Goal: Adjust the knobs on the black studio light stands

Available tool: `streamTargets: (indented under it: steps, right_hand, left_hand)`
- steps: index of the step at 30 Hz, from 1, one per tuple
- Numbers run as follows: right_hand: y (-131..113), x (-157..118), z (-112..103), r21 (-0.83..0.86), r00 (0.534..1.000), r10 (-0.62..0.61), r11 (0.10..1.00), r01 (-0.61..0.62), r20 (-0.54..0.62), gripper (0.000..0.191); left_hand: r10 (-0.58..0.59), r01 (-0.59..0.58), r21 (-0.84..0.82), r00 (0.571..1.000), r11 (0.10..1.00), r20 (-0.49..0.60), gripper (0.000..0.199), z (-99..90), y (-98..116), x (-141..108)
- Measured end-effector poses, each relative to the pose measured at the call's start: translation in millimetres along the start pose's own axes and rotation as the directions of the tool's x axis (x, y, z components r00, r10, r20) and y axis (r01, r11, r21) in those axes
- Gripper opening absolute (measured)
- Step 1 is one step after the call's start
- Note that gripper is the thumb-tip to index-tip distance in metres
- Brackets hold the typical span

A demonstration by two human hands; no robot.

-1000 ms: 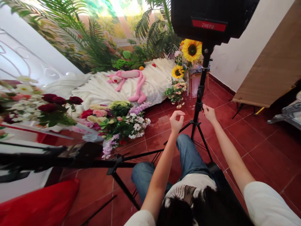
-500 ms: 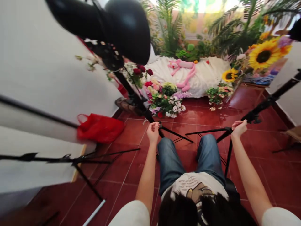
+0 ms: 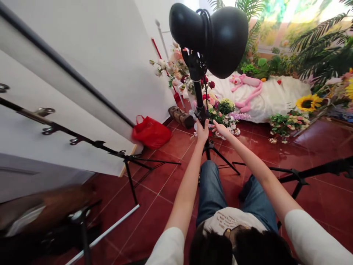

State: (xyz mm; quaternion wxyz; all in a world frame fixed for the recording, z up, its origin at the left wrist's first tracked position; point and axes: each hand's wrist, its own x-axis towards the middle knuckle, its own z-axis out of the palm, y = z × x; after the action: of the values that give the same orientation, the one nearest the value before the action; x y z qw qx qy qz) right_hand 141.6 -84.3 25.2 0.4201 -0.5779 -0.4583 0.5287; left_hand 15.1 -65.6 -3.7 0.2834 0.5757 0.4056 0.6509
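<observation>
In front of me a black light stand (image 3: 198, 92) rises from the floor, with a large rounded black lamp head (image 3: 227, 42) on top. My left hand (image 3: 202, 131) is closed round its pole, just below a black clamp knob (image 3: 202, 113). My right hand (image 3: 220, 129) is just right of the same pole, fingers apart and holding nothing. A small gap shows between that hand and the pole. The stand's tripod legs (image 3: 224, 162) spread on the red tiles near my knees.
To the right leans a second black stand (image 3: 300, 176). Another tripod (image 3: 129, 158) and a red bag (image 3: 152, 131) are at left. Beyond are artificial flowers (image 3: 220, 110), a white-draped surface (image 3: 271, 103) with a pink plush toy (image 3: 252, 84), and sunflowers (image 3: 309, 102).
My view has turned left. My right hand has left the right-hand stand and come across to the lamp stand, its fingers opening. My left hand has taken hold of the pole.
</observation>
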Motion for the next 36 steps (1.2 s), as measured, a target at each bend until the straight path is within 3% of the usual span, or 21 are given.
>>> streamTargets:
  steps: [5,9,14,16,18,20,22,25,28,30,33,36]
  right_hand:
    - [-10.0,27.5,16.8,-0.048,0.992,-0.094,0.995,0.090,-0.087,0.041]
    - [-9.3,33.0,14.5,-0.044,0.990,-0.128,0.991,0.126,-0.055,0.034]
    - [5.4,22.2,14.2,0.314,0.987,-0.121,0.946,0.084,0.101,0.011]
    - [14.1,19.2,16.2,0.369,0.982,-0.106,0.929,0.041,0.157,0.010]
    - [20.3,19.7,18.9,0.279,0.982,-0.063,0.960,0.010,0.180,0.009]
    - [21.2,23.1,21.3,0.144,0.993,-0.022,0.990,0.005,0.118,0.003]
    - [16.3,27.5,22.1,0.031,0.999,-0.030,0.999,0.031,-0.038,0.019]
    - [2.6,33.0,19.0,-0.180,0.961,-0.168,0.975,0.129,-0.221,0.046]
    - [-10.1,37.8,12.3,-0.375,0.941,-0.293,0.902,0.215,-0.166,0.050]
    - [-15.1,41.5,7.4,-0.423,0.957,-0.270,0.883,0.204,-0.102,0.045]
    - [-17.0,45.7,1.5,-0.372,0.980,-0.200,0.911,0.180,-0.017,0.030]
    - [-14.0,42.7,-1.4,-0.237,0.967,-0.255,0.939,0.248,0.005,0.014]
  left_hand:
    - [0.022,-0.020,0.025,0.997,0.999,-0.070,0.062,1.1,0.2,-1.9]
    - [0.042,-0.037,0.053,0.994,0.998,-0.103,0.061,3.3,2.6,-1.7]
    - [0.056,-0.050,0.052,0.991,0.997,-0.122,0.058,4.6,-3.7,-1.5]
    - [0.053,-0.046,0.053,0.990,0.998,-0.129,0.057,4.6,-9.2,-1.6]
    - [0.031,-0.023,0.065,0.990,0.998,-0.138,0.057,4.9,-15.4,-1.8]
    - [0.004,0.007,0.078,0.990,0.997,-0.142,0.057,5.5,-20.8,-1.8]
    - [-0.011,0.022,0.076,0.989,0.997,-0.145,0.056,6.0,-24.2,-1.9]
    - [-0.012,0.020,0.057,0.990,0.998,-0.141,0.053,5.7,-23.6,-2.7]
    - [-0.009,0.016,0.069,0.994,0.997,-0.110,0.049,4.4,-18.1,-4.8]
    - [-0.004,0.011,0.085,0.996,0.996,-0.084,0.047,3.7,-14.9,-6.3]
    - [-0.002,0.010,0.093,0.996,0.996,-0.084,0.050,4.2,-14.2,-7.7]
    - [-0.012,0.021,0.091,0.995,0.996,-0.103,0.052,5.7,-17.1,-8.0]
